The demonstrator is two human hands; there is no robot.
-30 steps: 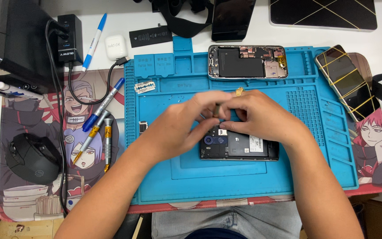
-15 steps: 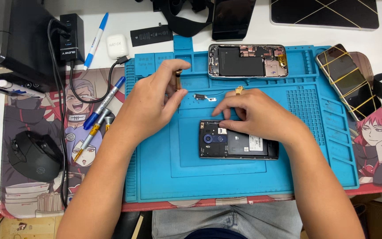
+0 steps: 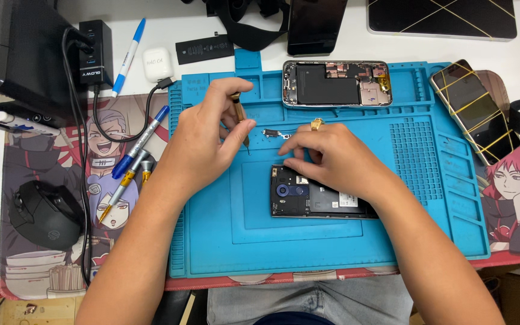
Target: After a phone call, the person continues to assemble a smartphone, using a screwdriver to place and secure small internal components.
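Observation:
My left hand (image 3: 203, 141) holds a small screwdriver (image 3: 240, 118) upright, its tip down on the blue repair mat (image 3: 224, 241) just left of a small metal bracket (image 3: 276, 135). My right hand (image 3: 338, 161) rests its fingers on the top edge of an opened black phone (image 3: 308, 198) lying in the middle of the mat, the fingertips close to the bracket. A gold ring (image 3: 316, 124) shows on one finger. A second opened phone body (image 3: 336, 83) lies at the mat's far edge.
Pens and precision screwdrivers (image 3: 132, 162) lie left of the mat on a printed desk pad. A black mouse (image 3: 43, 213) sits at the left. A phone wrapped in yellow bands (image 3: 475, 111) is at the right, a charger block (image 3: 94, 54) and white earbud case (image 3: 156, 64) behind.
My left hand left the black phone and moved up and left with the screwdriver, setting its tip down near the small bracket. My right hand stayed on the phone's top edge.

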